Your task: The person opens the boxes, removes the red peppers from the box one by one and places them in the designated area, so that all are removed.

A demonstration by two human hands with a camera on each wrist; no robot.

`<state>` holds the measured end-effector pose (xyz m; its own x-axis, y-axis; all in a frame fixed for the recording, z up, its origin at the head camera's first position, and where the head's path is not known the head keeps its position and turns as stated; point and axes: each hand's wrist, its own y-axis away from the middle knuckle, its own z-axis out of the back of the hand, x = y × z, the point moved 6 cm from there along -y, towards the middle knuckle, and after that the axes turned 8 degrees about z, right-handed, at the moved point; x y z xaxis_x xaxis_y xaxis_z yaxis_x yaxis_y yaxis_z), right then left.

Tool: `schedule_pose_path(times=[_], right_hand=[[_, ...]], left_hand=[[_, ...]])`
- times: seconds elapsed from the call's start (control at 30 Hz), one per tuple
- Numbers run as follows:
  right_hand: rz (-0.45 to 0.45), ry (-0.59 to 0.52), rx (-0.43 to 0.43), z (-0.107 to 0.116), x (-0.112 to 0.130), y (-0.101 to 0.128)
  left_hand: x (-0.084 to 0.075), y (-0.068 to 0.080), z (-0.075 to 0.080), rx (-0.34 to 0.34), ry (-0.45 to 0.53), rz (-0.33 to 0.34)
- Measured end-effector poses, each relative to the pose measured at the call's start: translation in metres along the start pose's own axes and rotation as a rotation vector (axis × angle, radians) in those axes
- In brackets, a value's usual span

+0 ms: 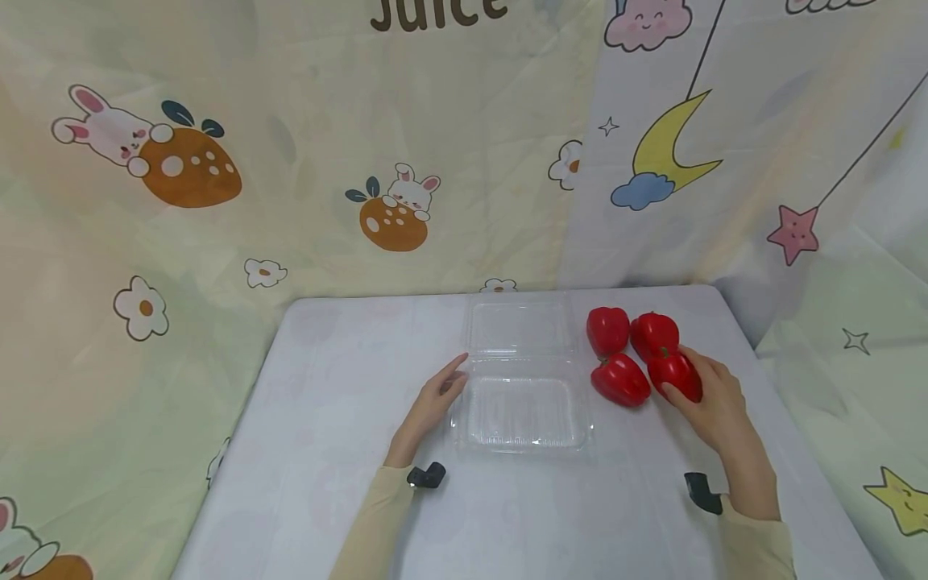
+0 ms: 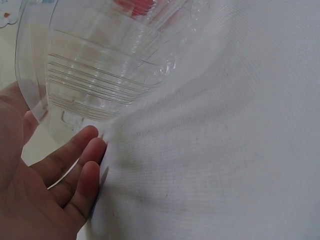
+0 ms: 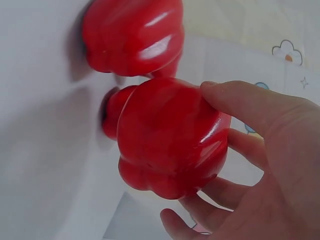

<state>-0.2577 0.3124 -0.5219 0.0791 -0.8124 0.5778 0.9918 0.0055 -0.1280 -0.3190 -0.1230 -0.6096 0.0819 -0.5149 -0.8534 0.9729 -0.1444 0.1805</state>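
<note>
The right hand (image 1: 714, 403) curls its grip round a glossy red bell pepper (image 1: 676, 373), the nearest of four clustered at the right of the white desk (image 1: 333, 451). The clear plastic clamshell box (image 1: 524, 411) lies open to that pepper's left. The left hand (image 1: 435, 399), nearer the box, rests straight fingers against its left edge.

A staged recording set rather than a lived-in room. A small worktop (image 1: 341, 483) covered in plain white cloth stands enclosed on three sides by hung fabric backdrops: a pale green sheet (image 1: 217, 242) printed with rabbits, strawberries, flowers and the word "Juice", and a whitish sheet (image 1: 761, 145) printed with a moon, clouds and stars. The sheets hide every wall and all furniture, and their folds meet at the worktop's far edge.
</note>
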Motion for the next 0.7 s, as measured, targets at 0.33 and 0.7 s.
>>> schedule_pose_path(times=[0.33, 0.7], right_hand=[[-0.032, 0.016, 0.030, -0.013, -0.013, -0.003], [-0.032, 0.021, 0.032, -0.019, -0.015, -0.002]], left_hand=[[0.002, -0.001, 0.000, 0.006, 0.006, 0.001], [0.002, -0.001, -0.001, 0.001, 0.021, -0.015]])
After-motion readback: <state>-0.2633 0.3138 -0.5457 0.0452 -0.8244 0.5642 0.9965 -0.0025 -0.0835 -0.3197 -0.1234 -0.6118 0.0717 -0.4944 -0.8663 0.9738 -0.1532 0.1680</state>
